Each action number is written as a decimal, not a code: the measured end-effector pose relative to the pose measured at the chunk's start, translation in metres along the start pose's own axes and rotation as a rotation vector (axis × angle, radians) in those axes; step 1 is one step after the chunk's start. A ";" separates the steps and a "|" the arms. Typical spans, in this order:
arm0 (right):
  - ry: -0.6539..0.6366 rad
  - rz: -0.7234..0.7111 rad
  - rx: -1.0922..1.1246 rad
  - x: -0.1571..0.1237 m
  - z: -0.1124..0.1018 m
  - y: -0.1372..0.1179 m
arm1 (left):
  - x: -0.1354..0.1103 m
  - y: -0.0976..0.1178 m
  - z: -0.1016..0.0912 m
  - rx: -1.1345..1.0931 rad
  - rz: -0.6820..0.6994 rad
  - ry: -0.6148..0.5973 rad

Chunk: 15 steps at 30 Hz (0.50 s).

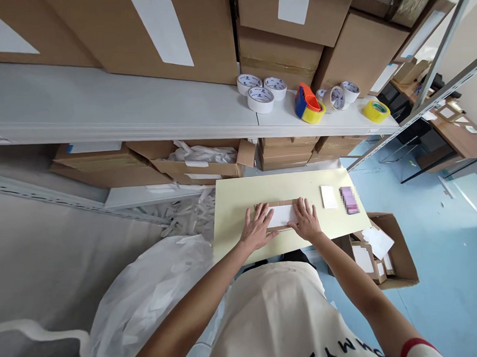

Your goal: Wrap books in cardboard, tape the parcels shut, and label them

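A small brown cardboard box (282, 203) with a white label (280, 216) on its top lies on the pale yellow table (239, 192). My left hand (257, 228) rests on the left end of the box, fingers spread. Over the right end lies my right hand (306, 220), its fingers stretched out flat and also apart. Between the two hands the label is plainly visible. Right of my right hand, a white card (328, 196) and a purple item (349, 200), blurred out, lie on the table.
A shelf (158, 105) ahead carries large cartons, tape rolls (260, 99) and a tape dispenser (309, 105). An open carton (404, 255) with labelled boxes stands on the floor at right. A translucent plastic bag (148, 295) of white scraps fills the left.
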State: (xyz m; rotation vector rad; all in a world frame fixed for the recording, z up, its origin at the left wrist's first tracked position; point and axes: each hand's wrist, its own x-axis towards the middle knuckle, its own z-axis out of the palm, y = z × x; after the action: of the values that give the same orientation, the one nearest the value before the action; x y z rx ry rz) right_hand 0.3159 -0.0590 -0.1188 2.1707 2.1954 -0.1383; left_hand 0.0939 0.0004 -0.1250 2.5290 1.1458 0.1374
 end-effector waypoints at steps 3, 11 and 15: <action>-0.021 0.061 0.081 -0.001 0.005 0.002 | -0.001 -0.004 0.003 -0.105 -0.178 0.064; -0.057 0.460 0.809 -0.007 0.030 0.024 | -0.002 -0.007 0.015 -0.656 -0.689 0.036; -0.093 0.553 0.963 -0.001 0.038 0.014 | 0.003 -0.003 0.017 -0.697 -0.736 -0.052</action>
State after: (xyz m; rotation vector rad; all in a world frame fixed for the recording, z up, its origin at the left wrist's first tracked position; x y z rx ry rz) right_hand 0.3294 -0.0632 -0.1570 2.9991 1.5020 -1.4645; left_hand 0.0979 -0.0011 -0.1422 1.4143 1.5808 0.2248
